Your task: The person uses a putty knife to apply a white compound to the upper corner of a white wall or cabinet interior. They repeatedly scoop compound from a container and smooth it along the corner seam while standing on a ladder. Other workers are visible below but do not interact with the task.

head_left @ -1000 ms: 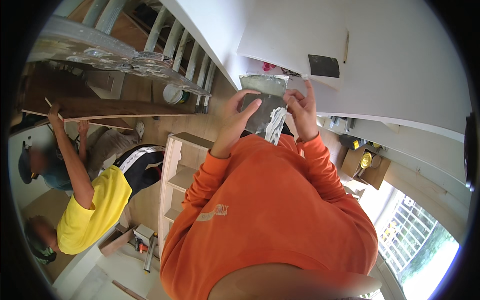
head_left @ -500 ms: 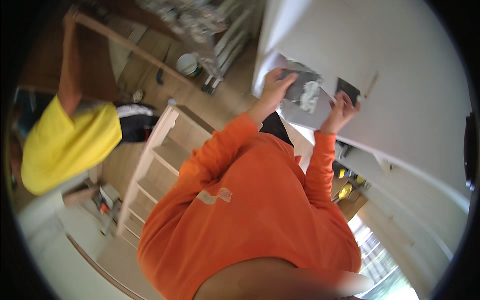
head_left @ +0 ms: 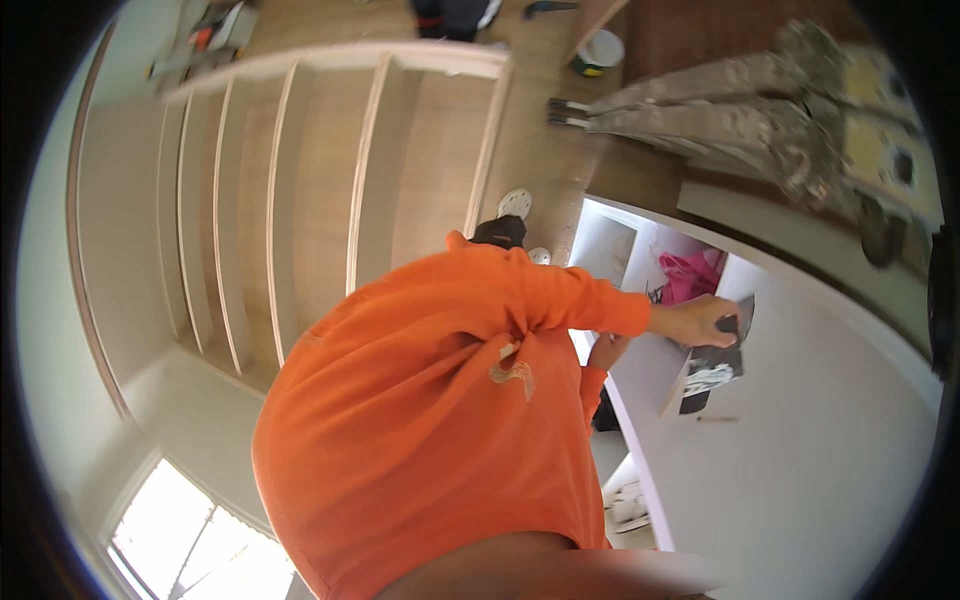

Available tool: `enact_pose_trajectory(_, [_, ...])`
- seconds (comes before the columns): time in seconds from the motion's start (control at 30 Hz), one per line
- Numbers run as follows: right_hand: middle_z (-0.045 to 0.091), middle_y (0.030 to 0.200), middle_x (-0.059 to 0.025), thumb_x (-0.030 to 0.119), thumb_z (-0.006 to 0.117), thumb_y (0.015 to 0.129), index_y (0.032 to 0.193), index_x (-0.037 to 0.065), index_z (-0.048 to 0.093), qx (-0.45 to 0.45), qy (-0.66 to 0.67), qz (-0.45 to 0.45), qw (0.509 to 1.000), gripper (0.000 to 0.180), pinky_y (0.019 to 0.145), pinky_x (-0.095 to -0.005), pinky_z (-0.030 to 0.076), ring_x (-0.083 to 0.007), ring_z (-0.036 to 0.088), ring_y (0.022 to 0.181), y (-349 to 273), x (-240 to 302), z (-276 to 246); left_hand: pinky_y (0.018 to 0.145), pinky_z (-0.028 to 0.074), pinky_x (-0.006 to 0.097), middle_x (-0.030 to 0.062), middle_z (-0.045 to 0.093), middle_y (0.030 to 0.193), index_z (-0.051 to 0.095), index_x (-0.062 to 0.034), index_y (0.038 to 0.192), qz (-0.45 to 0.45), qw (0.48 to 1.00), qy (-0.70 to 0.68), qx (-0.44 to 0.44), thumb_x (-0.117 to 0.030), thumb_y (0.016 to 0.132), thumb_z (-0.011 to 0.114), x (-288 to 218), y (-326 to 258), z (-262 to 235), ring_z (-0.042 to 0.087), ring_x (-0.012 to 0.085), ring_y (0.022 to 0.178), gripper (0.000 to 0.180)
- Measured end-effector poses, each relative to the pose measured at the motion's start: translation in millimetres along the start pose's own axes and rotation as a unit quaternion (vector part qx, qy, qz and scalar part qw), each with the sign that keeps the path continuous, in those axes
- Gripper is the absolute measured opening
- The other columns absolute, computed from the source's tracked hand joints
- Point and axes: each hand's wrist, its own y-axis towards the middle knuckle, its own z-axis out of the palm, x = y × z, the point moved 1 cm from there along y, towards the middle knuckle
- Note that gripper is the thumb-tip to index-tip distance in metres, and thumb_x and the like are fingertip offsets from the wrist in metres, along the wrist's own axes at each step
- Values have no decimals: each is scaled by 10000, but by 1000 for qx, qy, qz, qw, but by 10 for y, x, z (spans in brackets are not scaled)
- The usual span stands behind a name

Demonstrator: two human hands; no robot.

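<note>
My left hand (head_left: pixel 700 322) is closed around the dark grip of a wide grey putty scraper (head_left: pixel 717 357) above a white panel (head_left: pixel 780 450). White putty (head_left: pixel 710 377) lies in a thick streak on the blade. Close to the blade's lower edge is a small dark square patch (head_left: pixel 693 402) on the panel. My right hand (head_left: pixel 607 350) sits below my left forearm, mostly covered by the sleeve; its fingers and anything in them are hidden.
Beside the panel, an open white compartment holds a pink cloth or bag (head_left: pixel 688 277). A splattered ladder (head_left: pixel 700 105) stands at upper right, near a bucket (head_left: pixel 600 52). A large wooden shelf frame (head_left: pixel 355 180) fills the left. Another person's dark shorts (head_left: pixel 455 18) show at the top edge.
The view has swung round, so the shelf frame and ladder appear elsewhere. My left hand still holds the scraper; my right hand has drawn back under the left arm. The yellow-shirted person is mostly out of view.
</note>
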Motion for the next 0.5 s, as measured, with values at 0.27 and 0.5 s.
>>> enact_pose_trajectory(0.27, [656,982,-132,195,626,872,1260,17,513,444,-227,-119,859,442,601,-308,484,-191,673,741,576,-774,551,869,454,389,175,585,1081,513,-63,1152,-107,925,71,-358,-316,935,563,926,-1533,-985,574,300,999,337])
enact_pose_trajectory(0.5, [674,942,-109,133,549,918,1322,38,449,480,-43,-67,873,427,629,-270,493,-173,655,742,743,-522,717,720,482,323,93,551,1018,448,-123,1210,-164,801,-127,-562,-289,959,562,1119,-3059,-1140,538,158,905,321])
